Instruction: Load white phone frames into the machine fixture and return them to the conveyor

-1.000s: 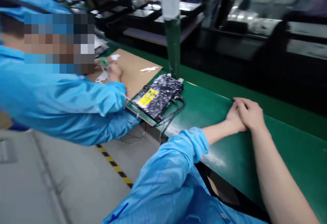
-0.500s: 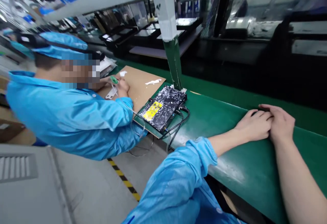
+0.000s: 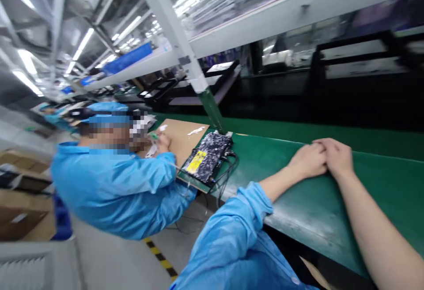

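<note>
My left hand [image 3: 308, 160] rests on the green bench [image 3: 285, 201], its fingers pressed together and loosely curled towards the right. Against those fingertips lies my right hand [image 3: 339, 157], closed, with its fingers bent over them. No object shows in either hand. The two hands touch, and the left fingertips are partly hidden. Left of them on the bench sits a black box-shaped device [image 3: 208, 155], flecked with white and bearing a yellow label [image 3: 196, 162]. Black cables [image 3: 228, 168] run from its near right side.
A person in blue workwear [image 3: 115, 184] works at a brown board [image 3: 183, 137] on my left, holding a small green item. A white and green post [image 3: 198, 78] rises behind the device. Black frames [image 3: 357, 73] stand across the bench. Cardboard boxes [image 3: 24, 212] are at far left.
My view has tilted up, so more ceiling lights and shelving show and the bench sits lower. My hands stay together on the bench.
</note>
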Demonstrator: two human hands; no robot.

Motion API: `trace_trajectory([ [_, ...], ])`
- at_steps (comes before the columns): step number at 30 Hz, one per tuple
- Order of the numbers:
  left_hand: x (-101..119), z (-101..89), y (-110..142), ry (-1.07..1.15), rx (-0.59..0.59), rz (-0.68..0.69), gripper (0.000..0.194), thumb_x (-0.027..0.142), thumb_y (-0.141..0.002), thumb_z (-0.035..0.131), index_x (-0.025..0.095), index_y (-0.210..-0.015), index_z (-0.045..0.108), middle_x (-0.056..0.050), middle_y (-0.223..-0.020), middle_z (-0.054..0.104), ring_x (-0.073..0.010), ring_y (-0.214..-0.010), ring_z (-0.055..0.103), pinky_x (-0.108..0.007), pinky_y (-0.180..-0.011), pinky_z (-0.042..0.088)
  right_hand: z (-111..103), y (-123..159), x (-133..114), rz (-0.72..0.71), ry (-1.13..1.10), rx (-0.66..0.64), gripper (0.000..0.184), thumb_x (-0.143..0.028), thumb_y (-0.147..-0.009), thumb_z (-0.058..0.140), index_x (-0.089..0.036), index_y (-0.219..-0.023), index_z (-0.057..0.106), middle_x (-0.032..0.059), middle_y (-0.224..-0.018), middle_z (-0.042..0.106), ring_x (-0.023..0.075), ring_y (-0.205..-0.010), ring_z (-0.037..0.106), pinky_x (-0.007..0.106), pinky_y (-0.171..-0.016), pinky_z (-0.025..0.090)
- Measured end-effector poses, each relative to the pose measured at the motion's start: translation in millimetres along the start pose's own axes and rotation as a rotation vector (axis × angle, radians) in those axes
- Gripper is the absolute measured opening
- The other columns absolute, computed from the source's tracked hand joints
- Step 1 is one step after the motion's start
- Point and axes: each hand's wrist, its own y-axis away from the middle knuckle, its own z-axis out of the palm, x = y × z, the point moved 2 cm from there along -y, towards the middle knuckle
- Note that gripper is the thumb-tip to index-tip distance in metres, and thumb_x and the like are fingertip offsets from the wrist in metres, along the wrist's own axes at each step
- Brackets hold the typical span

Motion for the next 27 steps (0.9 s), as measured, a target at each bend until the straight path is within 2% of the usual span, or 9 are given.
trace_trajectory([
  [2, -11.6, -6.6, -1.6, 0.339, 0.113, -0.149, 0.019, 0.013, -0.092, 0.072, 0.014, -0.107, 0.084, -0.022, -0.125, 0.081, -0.0369, -0.128, 0.075, -0.057, -0.116, 0.064, 0.8, -3.4, -4.3, -0.019, -0.002, 0.008, 0.040, -0.059, -0.085, 0.057, -0.025, -0.081, 0.078, 0.0134, -0.097, 0.083, 0.0339, -0.100, 0.078, 0.048, -0.096, 0.062],
  [4, -28.4, -14.7, -3.2, 0.492, 0.231, -0.195, 0.020, 0.024, -0.098, 0.068, 0.019, -0.111, 0.082, -0.020, -0.132, 0.079, -0.0350, -0.132, 0.073, -0.058, -0.122, 0.059, -2.2, -10.0, -5.0, -0.023, -0.054, 0.030, 0.048, -0.068, -0.092, 0.058, -0.024, -0.090, 0.078, 0.0121, -0.096, 0.082, 0.0312, -0.095, 0.077, 0.045, -0.092, 0.063],
  [7, -69.7, -28.9, -1.5, 0.756, 0.475, -0.381, 0.046, 0.053, -0.112, 0.051, 0.021, -0.135, 0.075, -0.022, -0.151, 0.072, -0.0351, -0.141, 0.068, -0.057, -0.126, 0.054, -14.5, -19.6, -0.9, -0.006, -0.083, 0.106, 0.057, -0.077, -0.099, 0.055, -0.024, -0.096, 0.076, 0.0084, -0.085, 0.078, 0.0254, -0.077, 0.071, 0.040, -0.080, 0.060],
  [10, -111.2, -45.3, 5.1, 1.029, 0.531, -0.510, 0.078, 0.076, -0.112, 0.028, 0.017, -0.139, 0.073, -0.025, -0.146, 0.075, -0.0382, -0.134, 0.074, -0.059, -0.120, 0.058, -25.9, -23.4, 4.0, 0.019, -0.048, 0.131, 0.056, -0.075, -0.103, 0.054, -0.024, -0.094, 0.077, 0.0029, -0.071, 0.068, 0.0207, -0.064, 0.061, 0.034, -0.070, 0.053],
  [12, -130.2, -56.7, 10.9, 1.332, 0.542, -0.579, 0.088, 0.081, -0.110, 0.025, 0.015, -0.142, 0.073, -0.026, -0.146, 0.076, -0.0384, -0.136, 0.075, -0.057, -0.118, 0.059, -29.3, -23.5, 6.5, 0.025, -0.029, 0.127, 0.054, -0.070, -0.105, 0.054, -0.024, -0.092, 0.077, 0.0006, -0.064, 0.061, 0.0200, -0.061, 0.056, 0.033, -0.066, 0.049],
  [15, -141.8, -67.4, 17.2, 1.848, 0.674, -0.700, 0.081, 0.077, -0.111, 0.035, 0.016, -0.151, 0.071, -0.022, -0.147, 0.077, -0.0338, -0.143, 0.072, -0.050, -0.120, 0.059, -30.8, -24.2, 9.5, 0.029, -0.039, 0.131, 0.049, -0.065, -0.105, 0.056, -0.024, -0.088, 0.077, 0.0000, -0.059, 0.057, 0.0210, -0.061, 0.056, 0.034, -0.065, 0.048],
  [17, -141.6, -69.2, 18.1, 1.972, 0.735, -0.735, 0.080, 0.075, -0.112, 0.038, 0.016, -0.156, 0.069, -0.020, -0.146, 0.078, -0.0318, -0.144, 0.071, -0.046, -0.119, 0.059, -31.4, -25.1, 10.7, 0.042, -0.060, 0.138, 0.049, -0.063, -0.106, 0.054, -0.024, -0.086, 0.076, -0.0002, -0.058, 0.056, 0.0215, -0.061, 0.057, 0.034, -0.064, 0.048],
  [23, -129.4, -67.2, 19.3, 2.059, 0.614, -0.610, 0.087, 0.083, -0.109, 0.035, 0.019, -0.156, 0.070, -0.019, -0.158, 0.072, -0.0359, -0.152, 0.066, -0.052, -0.124, 0.056, -28.6, -17.6, 2.3, 0.023, 0.011, 0.125, 0.054, -0.068, -0.108, 0.052, -0.024, -0.087, 0.076, 0.0000, -0.062, 0.058, 0.0202, -0.062, 0.056, 0.034, -0.068, 0.047],
  [27, -116.6, -66.8, 21.0, 2.132, 0.341, -0.499, 0.100, 0.093, -0.106, 0.028, 0.019, -0.162, 0.066, -0.021, -0.166, 0.067, -0.0425, -0.160, 0.059, -0.064, -0.130, 0.047, -23.8, -9.1, -3.9, -0.012, 0.113, 0.035, 0.059, -0.074, -0.106, 0.054, -0.023, -0.087, 0.077, 0.0013, -0.066, 0.061, 0.0203, -0.063, 0.055, 0.034, -0.067, 0.044],
])
